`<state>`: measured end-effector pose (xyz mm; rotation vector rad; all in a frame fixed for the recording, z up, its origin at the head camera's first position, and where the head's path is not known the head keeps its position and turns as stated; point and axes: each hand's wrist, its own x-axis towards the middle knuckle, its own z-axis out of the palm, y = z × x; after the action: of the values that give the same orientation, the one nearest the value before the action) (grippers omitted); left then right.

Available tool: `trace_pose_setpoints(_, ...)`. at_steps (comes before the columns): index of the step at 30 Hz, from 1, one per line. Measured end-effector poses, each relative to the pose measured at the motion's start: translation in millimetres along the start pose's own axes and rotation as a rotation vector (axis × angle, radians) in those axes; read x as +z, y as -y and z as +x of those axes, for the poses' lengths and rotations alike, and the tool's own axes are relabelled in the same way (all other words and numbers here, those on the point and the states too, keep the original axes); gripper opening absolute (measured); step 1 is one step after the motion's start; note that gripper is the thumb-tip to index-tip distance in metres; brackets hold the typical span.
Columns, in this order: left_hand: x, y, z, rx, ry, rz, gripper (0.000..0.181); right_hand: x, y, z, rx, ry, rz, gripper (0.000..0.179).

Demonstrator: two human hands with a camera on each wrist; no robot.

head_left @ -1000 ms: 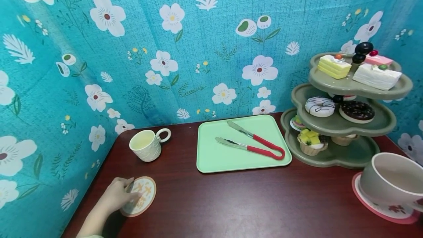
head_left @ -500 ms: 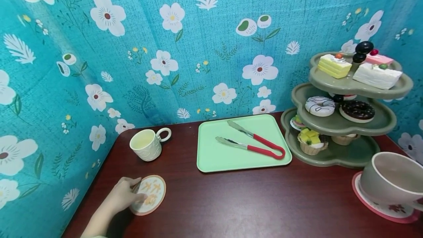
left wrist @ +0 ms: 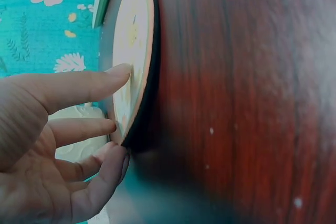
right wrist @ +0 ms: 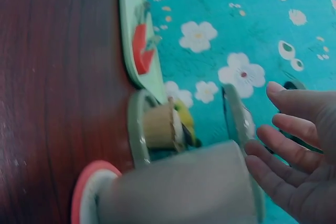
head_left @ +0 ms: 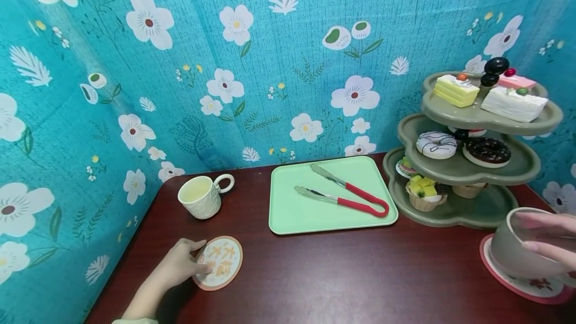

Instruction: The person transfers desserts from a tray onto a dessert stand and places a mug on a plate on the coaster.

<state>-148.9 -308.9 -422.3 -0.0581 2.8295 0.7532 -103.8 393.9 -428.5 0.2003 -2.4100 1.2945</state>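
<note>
My left hand (head_left: pixel 182 262) holds a round coaster (head_left: pixel 225 260) with an orange rim at its left side. In the left wrist view the thumb lies on top of the coaster (left wrist: pixel 131 35) and the curled fingertips are at its edge. A cream cup (head_left: pixel 201 203) with a ring handle stands behind this hand. At the far right my right hand (head_left: pixel 551 239) overlaps a large grey mug (head_left: pixel 517 256) standing on a pink-rimmed coaster (head_left: pixel 531 291). The right wrist view has this hand (right wrist: pixel 299 150) with fingers spread near the mug's rim, holding nothing.
Red-handled tongs (head_left: pixel 362 209) lie on a green tray (head_left: pixel 288 219) at the back of the dark wooden table (head_left: pixel 315 279). A three-tier stand (head_left: pixel 454 216) at the right bears cake slices, doughnuts and small tarts. Floral blue cloth (head_left: pixel 270 64) hangs behind.
My left hand has moved the coaster rightward along the table, away from the left side. My right hand has come into the head view at the mug.
</note>
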Motion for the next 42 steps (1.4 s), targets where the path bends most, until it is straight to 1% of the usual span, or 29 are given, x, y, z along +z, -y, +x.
trace_pose_setpoints(2,2.2,-1.6,-0.3,-0.003,0.005,-0.010,0.069,8,8,0.0,-0.053,0.014,0.033,0.082)
trace_pose_setpoints(4,4.2,-3.6,-0.5,-0.003,0.012,-0.013,0.069,15,18,1.1,-0.088,0.015,0.023,0.070)
trace_pose_setpoints(7,7.1,-7.6,-0.6,0.003,0.016,-0.014,0.069,22,31,4.5,-0.166,0.001,-0.018,0.061)
trace_pose_setpoints(10,10.0,-12.5,-0.9,0.011,0.009,-0.023,0.070,26,43,8.0,-0.193,-0.014,-0.110,0.059)
trace_pose_setpoints(12,12.2,-16.0,-1.4,0.014,0.006,-0.031,0.071,28,49,9.8,-0.204,0.000,-0.159,0.054)
trace_pose_setpoints(15,16.2,-21.4,-1.8,0.028,0.001,-0.054,0.073,29,56,12.4,-0.216,0.043,-0.244,0.050)
trace_pose_setpoints(18,19.5,-25.8,-2.6,0.051,-0.001,-0.079,0.074,34,58,13.9,-0.250,0.077,-0.329,0.050)
trace_pose_setpoints(22,22.2,-28.8,-2.3,0.085,0.016,-0.118,0.076,44,61,13.9,-0.231,0.129,-0.411,0.052)
trace_pose_setpoints(25,23.8,-31.4,-2.6,0.096,0.054,-0.132,0.079,51,68,15.1,-0.160,0.225,-0.452,0.050)
trace_pose_setpoints(26,24.2,-32.5,-3.3,0.102,0.072,-0.138,0.081,54,70,15.4,-0.145,0.254,-0.453,0.049)
trace_pose_setpoints(28,24.7,-34.7,-5.2,0.118,0.109,-0.145,0.088,62,71,16.4,-0.154,0.284,-0.425,0.048)
trace_pose_setpoints(29,24.9,-35.8,-6.2,0.127,0.128,-0.147,0.092,66,71,16.7,-0.179,0.286,-0.406,0.049)
trace_pose_setpoints(31,25.1,-37.7,-7.6,0.161,0.170,-0.149,0.098,76,68,16.4,-0.264,0.271,-0.369,0.050)
trace_pose_setpoints(33,25.8,-39.9,-7.7,0.197,0.201,-0.141,0.101,87,65,16.0,-0.338,0.261,-0.335,0.052)
trace_pose_setpoints(34,26.2,-41.0,-7.5,0.211,0.213,-0.133,0.101,92,63,16.0,-0.364,0.270,-0.323,0.053)
trace_pose_setpoints(35,26.6,-42.3,-7.3,0.224,0.222,-0.125,0.101,96,62,15.9,-0.392,0.279,-0.308,0.053)
trace_pose_setpoints(36,27.1,-43.6,-7.1,0.235,0.228,-0.119,0.101,101,61,15.8,-0.404,0.301,-0.291,0.053)
trace_pose_setpoints(40,29.9,-47.3,-6.1,0.249,0.232,-0.111,0.099,116,58,16.9,-0.427,0.403,-0.235,0.048)
trace_pose_setpoints(42,31.5,-48.8,-6.0,0.258,0.229,-0.118,0.099,122,59,17.8,-0.433,0.452,-0.224,0.045)
